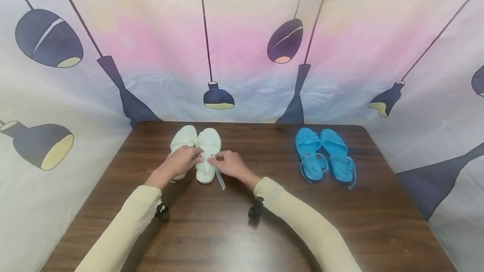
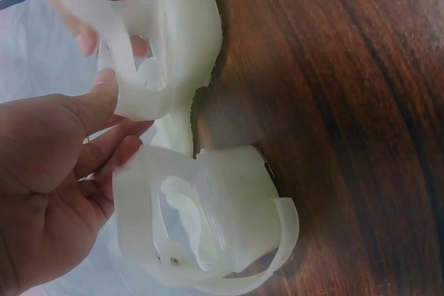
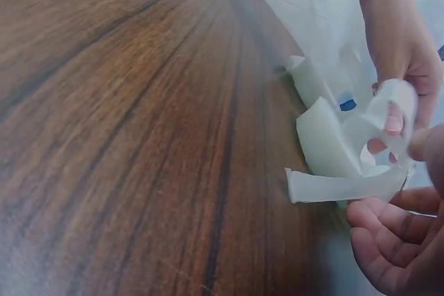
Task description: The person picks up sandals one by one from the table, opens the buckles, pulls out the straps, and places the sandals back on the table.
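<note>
A pair of white sandals stands side by side at the left back of the table, toes to the wall. My left hand (image 1: 183, 160) reaches over the left white sandal (image 1: 184, 134) and pinches the ankle strap of the right white sandal (image 1: 209, 137) between thumb and fingers. On that sandal's right side, my right hand (image 1: 230, 163) pinches the strap near its buckle. The strap's loose end (image 3: 319, 186) sticks out beneath the right fingers. In the left wrist view the strap (image 2: 121, 43) loops up between both hands. The left sandal's strap (image 2: 288, 230) curves out behind its heel.
Two blue sandals (image 1: 309, 141) stand at the right back of the brown wooden table (image 1: 211, 230), their straps hanging loosely at the heels. A cloth (image 1: 249, 45) printed with lamps hangs behind the table. Both wrists carry a small black camera mount (image 1: 256, 209).
</note>
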Demonstrator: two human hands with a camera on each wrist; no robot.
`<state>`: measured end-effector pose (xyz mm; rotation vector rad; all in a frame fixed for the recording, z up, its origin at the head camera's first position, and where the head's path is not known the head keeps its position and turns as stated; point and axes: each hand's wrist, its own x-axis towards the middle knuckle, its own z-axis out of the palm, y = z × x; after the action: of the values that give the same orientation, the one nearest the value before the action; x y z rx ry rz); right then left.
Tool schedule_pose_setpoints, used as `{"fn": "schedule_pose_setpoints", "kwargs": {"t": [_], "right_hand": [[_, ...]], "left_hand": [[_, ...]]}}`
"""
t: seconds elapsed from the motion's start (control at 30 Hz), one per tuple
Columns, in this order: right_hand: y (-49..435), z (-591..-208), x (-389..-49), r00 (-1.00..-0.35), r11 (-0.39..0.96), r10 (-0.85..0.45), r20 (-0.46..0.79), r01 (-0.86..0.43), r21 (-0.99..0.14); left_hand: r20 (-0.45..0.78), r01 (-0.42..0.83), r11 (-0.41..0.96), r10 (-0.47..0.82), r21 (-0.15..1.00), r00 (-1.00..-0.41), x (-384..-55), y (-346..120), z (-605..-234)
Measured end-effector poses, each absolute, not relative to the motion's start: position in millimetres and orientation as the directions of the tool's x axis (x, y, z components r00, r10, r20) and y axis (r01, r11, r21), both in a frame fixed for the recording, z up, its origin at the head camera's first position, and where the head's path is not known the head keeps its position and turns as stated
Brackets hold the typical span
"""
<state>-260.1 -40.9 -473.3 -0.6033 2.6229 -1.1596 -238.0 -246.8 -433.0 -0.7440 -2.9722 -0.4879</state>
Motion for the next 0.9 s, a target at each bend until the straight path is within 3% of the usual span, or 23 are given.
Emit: {"fn": "schedule_pose_setpoints", "kwargs": {"t": [0.33,0.5,0.7,0.9], "right_hand": [[-35.5,-465.7,-258.0,-0.87,0.564,-0.493,-0.02,-0.302,-0.769],[-28.2,-462.4,-259.7,-0.87,0.537,-0.493,0.007,-0.31,-0.785],[-13.7,-454.0,-260.5,-0.878,0.543,-0.472,0.08,-0.361,-0.758],[6.1,-444.7,-256.2,-0.886,0.574,-0.445,0.13,-0.394,-0.718]], "left_hand": [[0.144,0.498,0.828,0.477,0.258,-0.867,-237.1,-244.6,-426.9],[0.137,0.45,0.84,0.429,0.303,-0.893,-235.5,-237.2,-422.5],[0.212,0.434,0.826,0.381,0.359,-0.9,-231.6,-226.0,-418.7],[0.286,0.447,0.744,0.346,0.496,-0.893,-229.5,-212.7,-418.9]]}}
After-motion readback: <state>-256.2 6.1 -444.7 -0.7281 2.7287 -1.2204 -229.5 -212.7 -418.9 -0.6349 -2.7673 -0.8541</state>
